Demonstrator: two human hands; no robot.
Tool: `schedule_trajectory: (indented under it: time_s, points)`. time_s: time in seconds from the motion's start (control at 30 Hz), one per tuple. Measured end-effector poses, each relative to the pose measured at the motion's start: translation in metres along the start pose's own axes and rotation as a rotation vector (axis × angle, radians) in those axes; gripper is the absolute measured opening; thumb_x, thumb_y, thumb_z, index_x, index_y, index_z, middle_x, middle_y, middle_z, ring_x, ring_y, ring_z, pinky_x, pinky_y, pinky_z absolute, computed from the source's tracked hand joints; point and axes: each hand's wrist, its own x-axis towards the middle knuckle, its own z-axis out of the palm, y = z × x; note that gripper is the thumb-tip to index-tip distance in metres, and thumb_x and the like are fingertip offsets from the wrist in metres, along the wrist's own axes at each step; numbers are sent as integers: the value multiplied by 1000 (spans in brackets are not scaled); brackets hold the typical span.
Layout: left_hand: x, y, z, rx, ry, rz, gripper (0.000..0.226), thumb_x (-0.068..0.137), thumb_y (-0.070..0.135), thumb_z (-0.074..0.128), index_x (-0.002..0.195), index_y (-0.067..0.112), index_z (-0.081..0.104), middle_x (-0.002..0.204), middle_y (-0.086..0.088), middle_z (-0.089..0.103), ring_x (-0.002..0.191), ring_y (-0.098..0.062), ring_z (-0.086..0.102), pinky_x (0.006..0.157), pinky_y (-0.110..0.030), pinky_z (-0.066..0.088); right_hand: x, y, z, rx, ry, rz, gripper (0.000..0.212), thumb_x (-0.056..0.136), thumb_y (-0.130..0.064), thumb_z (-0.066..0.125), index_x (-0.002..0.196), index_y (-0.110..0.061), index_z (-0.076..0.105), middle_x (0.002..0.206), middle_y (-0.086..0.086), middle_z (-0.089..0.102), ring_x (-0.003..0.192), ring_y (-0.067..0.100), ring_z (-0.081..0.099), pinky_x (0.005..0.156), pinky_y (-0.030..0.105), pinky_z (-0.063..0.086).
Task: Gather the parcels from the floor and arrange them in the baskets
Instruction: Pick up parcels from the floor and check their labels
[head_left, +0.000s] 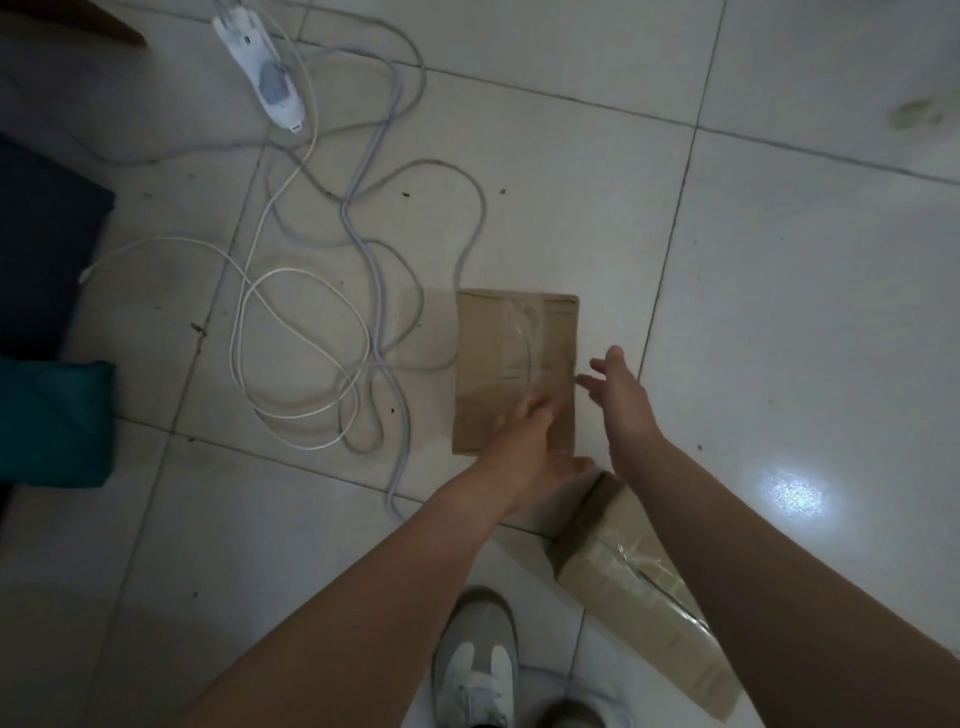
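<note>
Left hand (524, 434) over flat parcel (514, 343) on floor (779, 270), grip spread. Right hand (621, 392) beside its right edge, grip spread. Second parcel (639, 582) lies nearer.

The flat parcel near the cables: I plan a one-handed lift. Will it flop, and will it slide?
Probably stiff: the flat parcel is cardboard with straight edges. Likely light, since it looks thin. It may slide easily when pushed, as the tiles are glossy and its tape looks smooth.
</note>
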Motion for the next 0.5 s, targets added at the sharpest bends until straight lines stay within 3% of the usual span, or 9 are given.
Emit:
schedule_trajectory:
  time_s: [0.1,0.17,0.23,0.33,0.4,0.43,0.5]
  points:
    - [-4,-7,7,-12,113,43,52,96,27,58,144,16,44,156,0,28,143,-21,24,117,-34,25,-5,12,-14,-90,36,-63,54,106,-43,24,144,-10,45,138,8,53,130,24,47,112,40,29]
    - [-18,-10,17,-89,314,39,27,98,21,50,123,16,59,132,1,50,124,-18,46,103,-32,41,-10,29,-35,-220,162,-110,48,106,-37,29,136,-6,51,124,6,54,116,20,49,105,37,34]
    - [-29,-17,31,-106,450,-64,20,100,21,45,104,12,62,112,-3,55,103,-21,54,87,-35,47,-17,52,-63,-380,269,-98,45,104,-38,32,127,-7,56,124,9,57,108,25,51,101,40,37]
    - [-35,-41,64,-273,275,-418,31,100,26,39,115,5,56,122,-18,56,110,-34,56,85,-35,46,-27,93,-97,-714,174,-7,49,101,-50,31,128,-19,57,133,11,58,120,32,53,104,46,35]
    - [-39,-48,94,-594,92,-684,47,100,35,37,133,3,46,138,-21,48,126,-37,48,98,-37,43,-39,111,-105,-885,24,50,55,99,-60,27,133,-26,54,137,6,56,125,31,51,106,47,34]
    - [-43,-50,112,-746,24,-765,55,98,43,37,137,4,43,143,-20,44,130,-36,45,105,-39,40,-44,119,-107,-959,-32,32,58,97,-63,25,135,-28,50,138,5,55,125,31,50,106,48,35]
    - [-47,-49,148,-875,-15,-758,57,93,51,41,130,8,48,140,-19,49,128,-33,48,108,-38,38,-52,132,-109,-1121,-84,-29,60,95,-65,24,139,-29,43,140,4,50,125,32,49,104,50,37]
